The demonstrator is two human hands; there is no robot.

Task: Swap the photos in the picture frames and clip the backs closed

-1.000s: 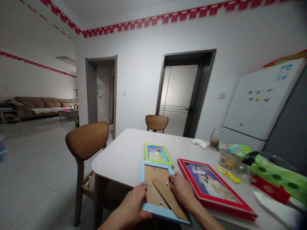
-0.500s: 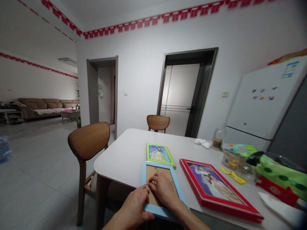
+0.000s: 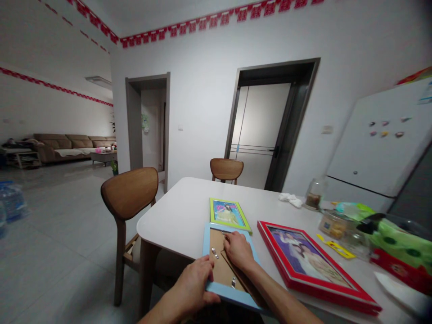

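A light-blue picture frame [image 3: 231, 293] lies face down at the table's near edge, its brown backing board [image 3: 221, 272] showing. Small metal clips [image 3: 215, 254] sit on the board. My left hand [image 3: 193, 282] holds the frame's lower left side, thumb near the bottom rail and fingers curled on the left rail. Higher up on the board, my right hand [image 3: 239, 250] has its fingers closed at a metal clip [image 3: 223, 233] by the top edge. The right forearm covers much of the frame's right side. Just beyond lies a lime-green picture frame [image 3: 212, 211] with a photo.
To the right lies a thick red picture frame [image 3: 280, 261]. Behind it are a yellow tool-like piece [image 3: 340, 249], a plastic tub [image 3: 334, 224], a glass jar [image 3: 314, 194] and crumpled tissue [image 3: 290, 199]. Wooden chairs [image 3: 131, 191] stand at the white table [image 3: 175, 216].
My right hand has moved up the backing board, from its middle to the clip near the top, uncovering the clips below. My left hand has shifted from a clip to the frame's left side.
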